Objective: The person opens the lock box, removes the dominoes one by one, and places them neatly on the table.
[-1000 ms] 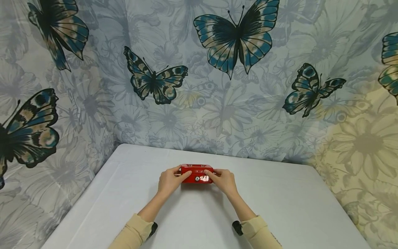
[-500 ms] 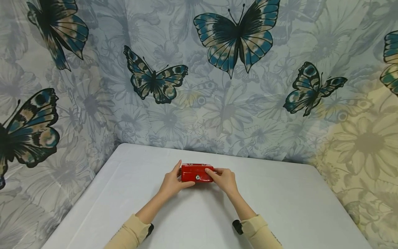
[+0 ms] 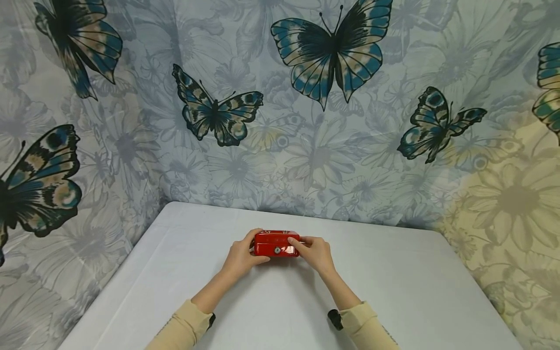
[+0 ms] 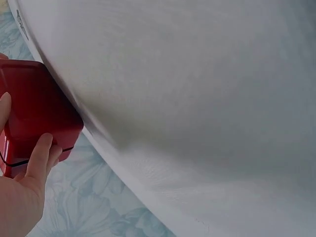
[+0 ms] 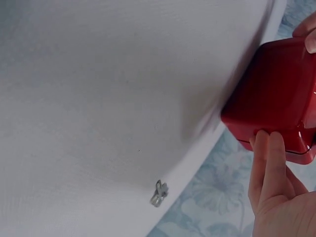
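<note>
A small red metal cash box with a round silver lock on its front is between both hands over the white table. My left hand grips its left end, with the thumb along the lower front edge and the fingers at the upper corner. At the other end my right hand pinches the box, its thumb on the front face and its fingers against the side. In the left wrist view, fingers press the red wall near the dark lid seam. The right wrist view shows two fingertips flat against the side.
Small silver keys lie on the white-covered table in the right wrist view. Behind the table hangs a cloth printed with butterflies and flowers. Black wrist cameras sit by the beige cuffs.
My left thumb has dropped from the box's front face to its lower edge. The left fingers spread, then closed in at the upper corner. My right hand keeps its grip.
</note>
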`<state>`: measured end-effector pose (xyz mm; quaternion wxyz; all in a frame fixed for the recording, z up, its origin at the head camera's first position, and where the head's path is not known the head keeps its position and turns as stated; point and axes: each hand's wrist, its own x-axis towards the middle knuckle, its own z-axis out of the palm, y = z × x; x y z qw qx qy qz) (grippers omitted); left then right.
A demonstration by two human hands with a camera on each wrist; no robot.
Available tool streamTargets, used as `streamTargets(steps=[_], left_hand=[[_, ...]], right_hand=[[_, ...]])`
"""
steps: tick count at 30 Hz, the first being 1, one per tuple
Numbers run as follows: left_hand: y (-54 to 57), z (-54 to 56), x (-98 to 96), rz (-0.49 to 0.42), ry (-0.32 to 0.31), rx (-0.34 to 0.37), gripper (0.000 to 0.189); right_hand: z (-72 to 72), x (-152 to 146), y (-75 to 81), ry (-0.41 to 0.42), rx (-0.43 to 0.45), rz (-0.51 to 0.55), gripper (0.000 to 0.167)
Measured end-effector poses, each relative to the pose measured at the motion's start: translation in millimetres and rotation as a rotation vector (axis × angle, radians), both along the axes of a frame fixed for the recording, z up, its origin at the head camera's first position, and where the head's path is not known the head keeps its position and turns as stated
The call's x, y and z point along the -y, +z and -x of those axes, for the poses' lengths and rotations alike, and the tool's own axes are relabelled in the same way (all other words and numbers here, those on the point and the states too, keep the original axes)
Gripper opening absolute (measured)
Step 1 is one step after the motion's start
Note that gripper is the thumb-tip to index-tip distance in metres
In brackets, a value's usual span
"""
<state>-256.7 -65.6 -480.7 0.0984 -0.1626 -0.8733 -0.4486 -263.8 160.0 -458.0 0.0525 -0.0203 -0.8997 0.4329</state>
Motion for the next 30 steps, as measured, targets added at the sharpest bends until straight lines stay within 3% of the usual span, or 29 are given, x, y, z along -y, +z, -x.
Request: streamTargets(steps=[5,14,22,30], left_hand=[[1.8,-0.7,0.4,-0.01,-0.008,-0.001,0.072],[3.1,-0.1,-0.3,-0.025,-0.01,0.0,0.071],[9.0,1.5,0.8,-0.031,-0.011,0.058,0.068],[10.4,4.5,0.1,-0.003,-0.001,0.095,0.068]], right_hand=[[-0.2,-3.2,1.2,0.005,0.025,0.013,0.057],[3.2,-28.8,-0.7,-0.004,0.031,0.176,0.034],[2.5,-64.2,-7.4,-0.023,0.021,0.058,0.025],[1.1,-80.5,-18.3,-0.05,0.038,-0.054,0.023]])
